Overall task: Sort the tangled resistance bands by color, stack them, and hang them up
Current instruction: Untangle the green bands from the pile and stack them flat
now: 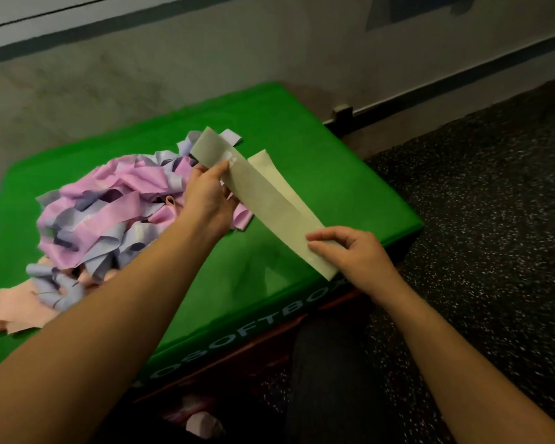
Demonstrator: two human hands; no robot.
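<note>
On top of a bright green padded box [302,129] with pale lettering along its front edge, the head view shows a flat, pale yellow-green resistance band [269,200] stretched diagonally between two bare hands. At its far end the left hand [210,195] pinches the band between thumb and fingers, close to a small whitish patch on the strip. At its near end the right hand [354,253] grips the same band, thumb on top and fingers curled beneath, just over the box's front right edge. A second layer of the band shows beside the first near the far end, so it reads as a loop pressed flat.

Left of the hands, on the box top, lies a tangled heap of pink, lilac and peach resistance bands [109,216], its nearest peach strips reaching the box's left front corner. The left hand hovers just beside the heap's right edge.

Right of the box lies dark speckled rubber flooring [494,219]; a pale wall [205,43] with a dark baseboard stands behind it.
</note>
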